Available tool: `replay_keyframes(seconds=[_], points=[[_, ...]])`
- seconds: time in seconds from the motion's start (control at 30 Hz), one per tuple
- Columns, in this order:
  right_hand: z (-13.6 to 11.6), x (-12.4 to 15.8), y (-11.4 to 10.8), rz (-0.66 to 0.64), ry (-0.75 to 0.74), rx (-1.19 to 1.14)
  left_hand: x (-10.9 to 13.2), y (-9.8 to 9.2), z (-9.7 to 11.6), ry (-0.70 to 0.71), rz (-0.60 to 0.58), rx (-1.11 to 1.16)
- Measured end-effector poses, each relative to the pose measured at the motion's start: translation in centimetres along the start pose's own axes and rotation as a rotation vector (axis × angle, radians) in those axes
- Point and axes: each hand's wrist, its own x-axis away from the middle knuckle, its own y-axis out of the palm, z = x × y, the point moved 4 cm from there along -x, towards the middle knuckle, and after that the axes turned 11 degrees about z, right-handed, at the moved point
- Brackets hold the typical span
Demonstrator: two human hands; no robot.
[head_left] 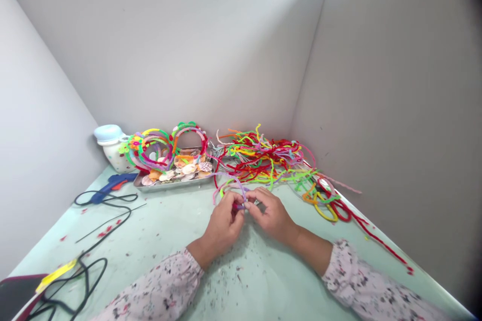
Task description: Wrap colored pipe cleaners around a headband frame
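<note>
My left hand (223,223) and my right hand (271,214) meet over the pale green table (158,241), fingers pinched together on a small bent piece of pipe cleaner (234,191) with lilac, pink and green strands looping up behind them. Both hands are closed on it. Just beyond them lies a big tangled heap of coloured pipe cleaners (267,158).
A metal tray (171,183) with shells stands at the back left, with finished pipe-cleaner hoops (161,145) leaning over it and a white jar (113,148) beside it. A blue glue gun (109,186) and its black cable (94,241) lie left. Grey walls enclose the table.
</note>
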Motion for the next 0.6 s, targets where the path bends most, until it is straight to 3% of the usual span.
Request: replay_keyframes(seconds=[0.17, 0.4, 0.6], points=[[0.5, -0.1, 0.3, -0.012, 0.082, -0.069, -0.1, 0.1, -0.6, -0.070, 0.026, 0.075], [0.8, -0.1, 0.6, -0.057, 0.036, -0.050, 0.0, 0.1, -0.8, -0.142, 0.026, 0.132], [0.9, -0.2, 0.2, -0.013, 0.053, -0.063, -0.4, -0.7, 0.3, -0.046, 0.050, -0.005]])
